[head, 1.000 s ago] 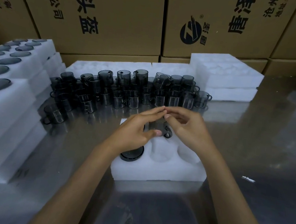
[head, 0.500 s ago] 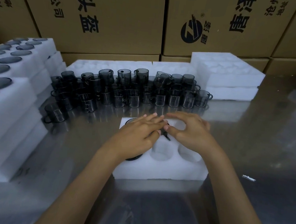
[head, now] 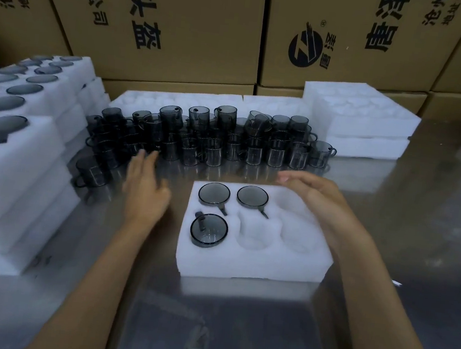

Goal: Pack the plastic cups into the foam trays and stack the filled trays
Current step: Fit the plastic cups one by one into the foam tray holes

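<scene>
The foam tray (head: 254, 265) sits mid counter (head: 389, 219) w/ three cups (head: 209, 230) in its left pockets; the other three pockets are free. Left hand (head: 145, 191) has fingers spread, holding nothing, tips at the edge of the loose cup group (head: 213, 138). Right hand (head: 320, 201) is relaxed and empty over the tray's far-right corner, bare counter to its right.

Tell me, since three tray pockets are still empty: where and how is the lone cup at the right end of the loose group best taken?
Take the end cup with the right hand, from above and the right. It stands upright, rim open, handle jutting right into bare table; neighbours crowd only its left. I'd grip the rim or the handle.
</scene>
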Motion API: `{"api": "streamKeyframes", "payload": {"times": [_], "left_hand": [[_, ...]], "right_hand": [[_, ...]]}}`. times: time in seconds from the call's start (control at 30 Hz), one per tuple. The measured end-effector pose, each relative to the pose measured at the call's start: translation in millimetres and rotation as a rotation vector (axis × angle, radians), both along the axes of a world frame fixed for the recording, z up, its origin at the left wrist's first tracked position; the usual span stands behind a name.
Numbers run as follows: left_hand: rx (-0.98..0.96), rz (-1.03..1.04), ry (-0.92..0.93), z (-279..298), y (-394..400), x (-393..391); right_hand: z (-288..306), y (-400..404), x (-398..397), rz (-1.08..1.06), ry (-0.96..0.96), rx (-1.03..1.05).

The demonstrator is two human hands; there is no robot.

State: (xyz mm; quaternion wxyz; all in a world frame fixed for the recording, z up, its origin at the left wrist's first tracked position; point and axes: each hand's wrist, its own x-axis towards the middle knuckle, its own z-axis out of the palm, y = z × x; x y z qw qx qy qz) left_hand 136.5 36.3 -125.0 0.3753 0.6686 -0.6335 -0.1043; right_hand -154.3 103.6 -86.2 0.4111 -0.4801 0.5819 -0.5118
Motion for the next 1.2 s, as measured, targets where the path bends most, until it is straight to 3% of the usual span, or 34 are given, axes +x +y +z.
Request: {"api": "streamKeyframes", "payload": {"times": [0.1,0.4,0.6,0.73,1.2], "left_hand": [[0.116,0.07,-0.002,-14,-16,26],[0.138,0.072,0.061,-13,-30,29],[-0.012,0.066,0.221,-12,-30,30],[-0.052,0.018,0.195,-15,-28,32],[-0.091,0.073,0.261,1,-25,19]], "right_hand": [[-1,-1,1,-0.069,-0.088,0.018],[-4,-3,4,-0.081,-0.044,0.012],[-1,-1,3,-0.045,-0.224,0.045],[-2,-3,5,-0.013,-0.27,0.044],[-7,-6,20,0.032,-0.219,0.01]]}}
